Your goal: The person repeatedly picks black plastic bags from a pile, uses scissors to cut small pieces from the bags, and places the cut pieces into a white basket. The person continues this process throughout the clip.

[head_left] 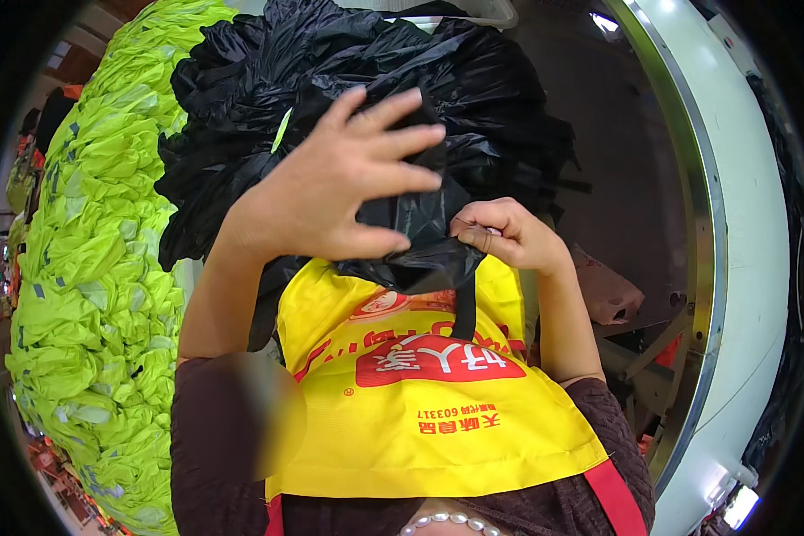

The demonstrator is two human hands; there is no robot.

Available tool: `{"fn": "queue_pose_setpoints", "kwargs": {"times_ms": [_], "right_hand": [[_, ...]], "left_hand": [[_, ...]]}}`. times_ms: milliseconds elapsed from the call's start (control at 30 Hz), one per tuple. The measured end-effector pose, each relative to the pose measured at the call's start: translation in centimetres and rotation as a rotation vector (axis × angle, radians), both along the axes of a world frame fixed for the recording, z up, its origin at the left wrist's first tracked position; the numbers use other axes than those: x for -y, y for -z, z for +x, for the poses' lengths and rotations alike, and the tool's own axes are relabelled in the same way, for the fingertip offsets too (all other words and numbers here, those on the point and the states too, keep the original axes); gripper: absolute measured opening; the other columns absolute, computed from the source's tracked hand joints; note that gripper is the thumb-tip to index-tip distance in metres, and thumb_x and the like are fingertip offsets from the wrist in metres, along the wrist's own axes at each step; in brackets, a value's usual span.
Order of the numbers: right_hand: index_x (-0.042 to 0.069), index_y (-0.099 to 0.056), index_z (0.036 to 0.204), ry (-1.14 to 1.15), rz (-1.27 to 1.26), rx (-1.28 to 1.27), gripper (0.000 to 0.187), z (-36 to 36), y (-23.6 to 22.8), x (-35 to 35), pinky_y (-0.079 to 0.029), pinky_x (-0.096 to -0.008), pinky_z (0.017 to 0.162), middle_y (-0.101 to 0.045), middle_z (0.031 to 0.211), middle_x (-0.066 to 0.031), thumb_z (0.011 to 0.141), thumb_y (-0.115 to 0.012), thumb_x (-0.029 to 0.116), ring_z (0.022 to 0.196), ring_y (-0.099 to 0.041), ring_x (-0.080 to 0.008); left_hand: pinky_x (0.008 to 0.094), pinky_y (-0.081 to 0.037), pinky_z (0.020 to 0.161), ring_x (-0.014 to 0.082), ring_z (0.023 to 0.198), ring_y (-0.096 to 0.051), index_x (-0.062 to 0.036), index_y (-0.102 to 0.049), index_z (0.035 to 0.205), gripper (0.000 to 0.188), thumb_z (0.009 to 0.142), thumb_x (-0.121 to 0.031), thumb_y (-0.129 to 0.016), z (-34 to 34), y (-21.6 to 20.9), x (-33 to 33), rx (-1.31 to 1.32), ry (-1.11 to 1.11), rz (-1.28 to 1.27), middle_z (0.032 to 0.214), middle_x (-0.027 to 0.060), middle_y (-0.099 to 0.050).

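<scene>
A thin, shiny black fabric piece [420, 266] hangs in front of my yellow apron [438, 447], its lower edge bunched. My right hand [509, 234] pinches the right side of that edge between thumb and fingers. Over the cloth's left part, my left hand [353, 183] is open with fingers spread, and nothing shows in it. Whether its thumb touches the fabric I cannot tell. Just beyond both hands lies a large heap of crumpled black fabric [366, 62]. A short lime strip [282, 131] shows on the heap, left of my left hand.
A tall pile of lime-yellow garments [98, 322] fills the left side. On the right curves a pale machine or table surface [750, 286] with a metal edge. A brownish-pink piece [609, 295] sits low beyond my right forearm. A whitish bin rim [505, 13] shows at the far end.
</scene>
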State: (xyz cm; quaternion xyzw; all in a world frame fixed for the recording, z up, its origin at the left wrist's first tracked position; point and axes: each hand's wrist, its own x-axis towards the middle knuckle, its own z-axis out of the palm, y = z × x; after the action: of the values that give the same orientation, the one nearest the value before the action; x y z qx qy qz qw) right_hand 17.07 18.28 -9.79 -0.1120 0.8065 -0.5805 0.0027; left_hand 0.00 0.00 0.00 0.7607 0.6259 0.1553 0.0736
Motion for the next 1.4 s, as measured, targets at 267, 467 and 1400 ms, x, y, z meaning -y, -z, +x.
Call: {"fn": "queue_pose_setpoints", "kwargs": {"times_ms": [267,467,1400], "right_hand": [[0.000,-0.057,0.087,0.219,0.274,-0.201,0.007,-0.1,0.1,0.5,-0.045,-0.0254,0.062,-0.059,0.077,-0.0092,0.081,-0.054,0.002,0.070,-0.058,-0.0204],[0.000,-0.058,0.091,0.880,0.315,-0.346,0.016,-0.3,-0.5,3.4,-0.045,-0.0278,0.057,-0.057,0.078,-0.0117,0.078,-0.063,0.007,0.063,-0.056,-0.0227],[0.002,-0.054,0.095,0.675,0.308,-0.429,0.029,2.4,1.4,5.2,-0.047,-0.0272,0.063,-0.058,0.083,-0.0123,0.070,-0.056,-0.011,0.072,-0.059,-0.0256]], "left_hand": [[0.0406,-0.030,0.094,0.0280,0.109,-0.048,-0.0053,-0.059,0.108,0.036,0.073,-0.012,-0.056,0.8,5.7,1.8,0.263,-0.119,-0.218,0.109,0.0150,-0.057],[0.0344,-0.047,0.062,0.0333,0.070,-0.060,0.0011,-0.060,0.090,0.019,0.077,-0.008,-0.050,2.4,9.4,1.3,0.636,-0.619,0.006,0.076,0.0202,-0.061],[0.0279,-0.047,0.063,0.0215,0.069,-0.057,-0.0053,-0.050,0.087,0.028,0.069,-0.001,-0.071,6.4,11.7,2.2,0.631,-0.387,0.594,0.074,0.0082,-0.055]]}}
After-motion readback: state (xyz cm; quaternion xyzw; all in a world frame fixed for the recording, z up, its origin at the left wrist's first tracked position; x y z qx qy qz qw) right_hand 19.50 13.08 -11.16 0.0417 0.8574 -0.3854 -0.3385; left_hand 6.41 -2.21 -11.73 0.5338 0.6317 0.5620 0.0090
